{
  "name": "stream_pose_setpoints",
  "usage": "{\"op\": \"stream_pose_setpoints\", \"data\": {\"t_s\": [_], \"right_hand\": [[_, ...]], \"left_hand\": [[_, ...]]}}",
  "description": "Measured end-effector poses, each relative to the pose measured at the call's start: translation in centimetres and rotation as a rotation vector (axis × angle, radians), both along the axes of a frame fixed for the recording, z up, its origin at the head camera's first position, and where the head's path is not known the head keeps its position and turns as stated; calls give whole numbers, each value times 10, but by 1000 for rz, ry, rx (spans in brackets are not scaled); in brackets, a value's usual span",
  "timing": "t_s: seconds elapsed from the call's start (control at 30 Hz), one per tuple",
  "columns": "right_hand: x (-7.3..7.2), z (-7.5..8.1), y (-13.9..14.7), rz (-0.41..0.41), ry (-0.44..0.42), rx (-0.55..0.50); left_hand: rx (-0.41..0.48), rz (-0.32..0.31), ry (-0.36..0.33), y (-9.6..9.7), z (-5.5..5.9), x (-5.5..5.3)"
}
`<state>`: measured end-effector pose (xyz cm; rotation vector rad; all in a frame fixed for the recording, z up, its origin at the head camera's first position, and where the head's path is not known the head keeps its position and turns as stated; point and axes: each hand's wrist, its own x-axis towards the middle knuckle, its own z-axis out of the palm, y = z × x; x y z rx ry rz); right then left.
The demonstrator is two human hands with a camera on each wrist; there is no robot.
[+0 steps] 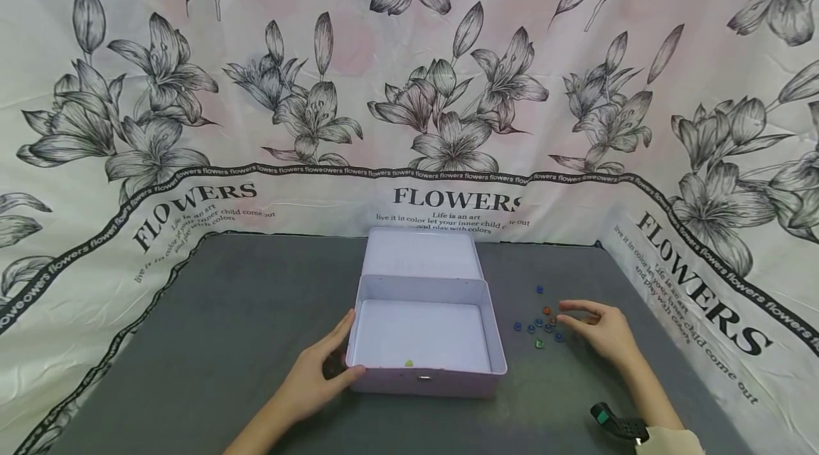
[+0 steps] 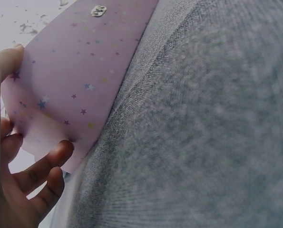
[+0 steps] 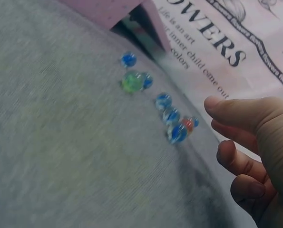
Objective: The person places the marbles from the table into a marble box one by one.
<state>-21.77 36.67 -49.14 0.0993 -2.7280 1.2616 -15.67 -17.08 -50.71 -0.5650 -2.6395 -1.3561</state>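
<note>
A white cloth (image 1: pixel 352 78) with drawn flowers is hung behind a grey surface (image 1: pixel 269 313); on the middle of this surface, the pale purple box (image 1: pixel 461 384) is placed with its clasp (image 1: pixel 424 377) toward the near side; its lid (image 1: pixel 422 256) is turned back, so that the inside is left uncovered from above. The near left corner of the box is held by the left hand (image 1: pixel 316 370), with the thumb at the front and fingers along the left wall; probably the box is steadied in this way. To the right of the box, small glassy marbles (image 1: pixel 539 323) are spread loosely; most are blue, with two orange marbles (image 1: pixel 547 311) and a green one (image 1: pixel 539 344); they are placed within easy reach of the right hand (image 1: pixel 604 330), whose thumb and forefinger are parted close beside them; nothing is seen gripped in it. Inside the front rim, a yellow-green spot (image 1: pixel 409 363) is seen; whether it is a print or a thing cannot be told. On the cloth, "FLOWERS" is written in large letters; beneath it, "Life is an art" can be read; along the black band (image 1: pixel 409 173), "flowers" is repeated; on the box front, small stars (image 2: pixel 42 103) are printed, and no brand can be read.
</note>
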Motion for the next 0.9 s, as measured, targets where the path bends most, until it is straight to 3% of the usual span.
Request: {"op": "stream_pose_setpoints", "data": {"t_s": [0.53,0.9], "right_hand": [[10,-19,7,-54,-42,-34],[12,-24,13,10,34,23]], "left_hand": [[7,-3,-16,0,0,0],[16,1,-23,1,0,0]]}}
